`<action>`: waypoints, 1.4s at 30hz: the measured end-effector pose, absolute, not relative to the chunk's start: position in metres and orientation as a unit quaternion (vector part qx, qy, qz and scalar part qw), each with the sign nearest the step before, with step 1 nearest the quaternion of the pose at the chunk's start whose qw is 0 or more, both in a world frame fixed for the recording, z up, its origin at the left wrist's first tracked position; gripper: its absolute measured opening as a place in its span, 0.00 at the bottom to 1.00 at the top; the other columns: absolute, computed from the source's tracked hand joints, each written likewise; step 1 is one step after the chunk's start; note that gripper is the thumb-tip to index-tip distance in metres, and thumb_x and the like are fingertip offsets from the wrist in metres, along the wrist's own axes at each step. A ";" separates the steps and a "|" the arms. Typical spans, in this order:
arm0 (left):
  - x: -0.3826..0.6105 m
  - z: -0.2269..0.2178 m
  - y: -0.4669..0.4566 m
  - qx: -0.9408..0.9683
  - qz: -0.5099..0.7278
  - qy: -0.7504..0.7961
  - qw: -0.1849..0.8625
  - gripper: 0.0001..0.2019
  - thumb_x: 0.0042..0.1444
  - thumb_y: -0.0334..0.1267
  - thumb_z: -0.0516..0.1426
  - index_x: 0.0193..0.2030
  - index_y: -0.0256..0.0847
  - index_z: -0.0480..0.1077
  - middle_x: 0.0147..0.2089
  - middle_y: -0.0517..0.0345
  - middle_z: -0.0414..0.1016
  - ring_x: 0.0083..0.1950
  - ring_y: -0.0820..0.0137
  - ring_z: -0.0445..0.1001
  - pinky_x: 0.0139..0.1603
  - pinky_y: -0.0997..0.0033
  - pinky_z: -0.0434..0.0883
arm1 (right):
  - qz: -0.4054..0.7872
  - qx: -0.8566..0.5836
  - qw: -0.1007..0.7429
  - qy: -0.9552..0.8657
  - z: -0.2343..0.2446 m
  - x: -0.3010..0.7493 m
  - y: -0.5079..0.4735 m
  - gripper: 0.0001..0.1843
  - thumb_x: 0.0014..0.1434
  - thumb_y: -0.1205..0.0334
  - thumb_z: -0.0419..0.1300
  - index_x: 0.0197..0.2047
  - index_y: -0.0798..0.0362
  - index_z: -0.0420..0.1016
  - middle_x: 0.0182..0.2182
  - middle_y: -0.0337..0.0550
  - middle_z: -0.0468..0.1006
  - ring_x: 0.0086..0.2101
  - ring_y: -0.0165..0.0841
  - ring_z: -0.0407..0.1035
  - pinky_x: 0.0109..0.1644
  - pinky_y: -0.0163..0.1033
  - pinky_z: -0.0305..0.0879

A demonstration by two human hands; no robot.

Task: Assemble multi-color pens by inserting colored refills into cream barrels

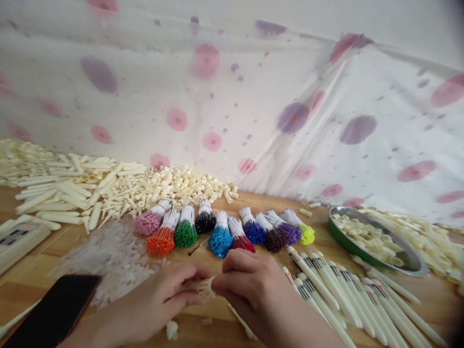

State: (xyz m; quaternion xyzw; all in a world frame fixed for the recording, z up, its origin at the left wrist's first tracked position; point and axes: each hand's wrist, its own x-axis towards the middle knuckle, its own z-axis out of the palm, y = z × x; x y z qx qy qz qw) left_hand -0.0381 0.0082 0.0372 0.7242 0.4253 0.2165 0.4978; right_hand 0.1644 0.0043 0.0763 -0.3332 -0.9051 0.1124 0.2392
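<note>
My left hand (159, 302) and my right hand (250, 282) meet low in the middle of the view. Both pinch a small cream plastic pen part (205, 288) between their fingertips. Just beyond them lies a row of several bundled pen refills (221, 237) in pink, orange, green, black, blue, red, purple and yellow-green. To the right of my right hand lie several finished white pens (344, 295) side by side on the wooden table (36, 270).
Heaps of cream pen barrels (61, 193) and small cream clips (184, 183) fill the back left. A pile of clear bits (108, 256), a black phone (54, 311), a white device (18, 241) sit left. A green-rimmed metal dish (373, 241) holds cream parts. Spotted plastic sheet (253, 106) hangs behind.
</note>
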 end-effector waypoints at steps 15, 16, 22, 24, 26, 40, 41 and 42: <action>-0.035 0.040 0.005 0.716 0.211 0.474 0.468 0.10 0.58 0.39 0.52 0.40 0.45 0.74 0.35 0.60 0.75 0.39 0.65 0.73 0.39 0.69 0.67 | 0.381 -0.371 0.289 -0.796 0.060 0.167 0.022 0.09 0.59 0.63 0.58 0.32 0.51 0.80 0.27 0.38 0.65 0.28 0.27 0.61 0.29 0.32 0.57; -0.035 0.039 0.004 0.722 0.224 0.481 0.444 0.09 0.58 0.39 0.52 0.39 0.46 0.74 0.35 0.61 0.76 0.38 0.65 0.73 0.39 0.69 0.67 | 0.407 -0.385 0.310 -0.768 0.059 0.165 0.022 0.09 0.58 0.60 0.59 0.30 0.51 0.80 0.26 0.38 0.65 0.28 0.28 0.61 0.29 0.32 0.57; -0.033 0.035 -0.002 0.726 0.289 0.497 0.379 0.13 0.56 0.37 0.52 0.48 0.51 0.71 0.47 0.58 0.76 0.49 0.61 0.72 0.47 0.65 0.67 | 0.577 -0.384 0.339 -0.636 0.056 0.163 0.020 0.10 0.51 0.54 0.64 0.32 0.51 0.80 0.27 0.35 0.64 0.26 0.24 0.57 0.26 0.30 0.55; -0.033 0.037 0.000 0.720 0.297 0.508 0.367 0.14 0.56 0.36 0.52 0.47 0.49 0.70 0.48 0.56 0.76 0.49 0.61 0.73 0.48 0.64 0.67 | 0.639 -0.380 0.333 -0.579 0.055 0.164 0.021 0.11 0.47 0.55 0.67 0.34 0.50 0.80 0.27 0.34 0.64 0.23 0.22 0.55 0.22 0.28 0.51; -0.033 0.039 0.003 0.716 0.293 0.520 0.362 0.12 0.55 0.35 0.52 0.45 0.47 0.70 0.46 0.56 0.77 0.46 0.62 0.74 0.46 0.65 0.68 | 0.673 -0.386 0.330 -0.538 0.052 0.164 0.022 0.14 0.43 0.56 0.69 0.35 0.50 0.80 0.27 0.34 0.64 0.22 0.21 0.54 0.20 0.27 0.48; -0.073 0.029 0.038 0.624 0.363 0.599 0.345 0.09 0.52 0.44 0.56 0.37 0.44 0.67 0.37 0.58 0.77 0.38 0.60 0.76 0.39 0.65 0.68 | 0.371 -0.525 0.330 -0.691 0.027 0.160 0.049 0.16 0.58 0.54 0.53 0.41 0.58 0.71 0.22 0.36 0.67 0.21 0.26 0.59 0.23 0.31 0.57; -0.080 0.029 0.043 0.612 0.381 0.602 0.342 0.11 0.52 0.47 0.55 0.39 0.44 0.65 0.38 0.56 0.77 0.42 0.57 0.76 0.42 0.63 0.68 | 0.338 -0.538 0.321 -0.703 0.024 0.158 0.051 0.15 0.60 0.54 0.51 0.40 0.57 0.70 0.23 0.37 0.69 0.22 0.27 0.62 0.24 0.32 0.59; -0.085 0.029 0.047 0.604 0.394 0.601 0.344 0.13 0.52 0.49 0.54 0.39 0.44 0.64 0.38 0.55 0.76 0.44 0.56 0.75 0.43 0.62 0.67 | 0.312 -0.546 0.311 -0.713 0.021 0.154 0.053 0.14 0.61 0.55 0.50 0.39 0.56 0.70 0.25 0.38 0.71 0.24 0.28 0.64 0.26 0.32 0.60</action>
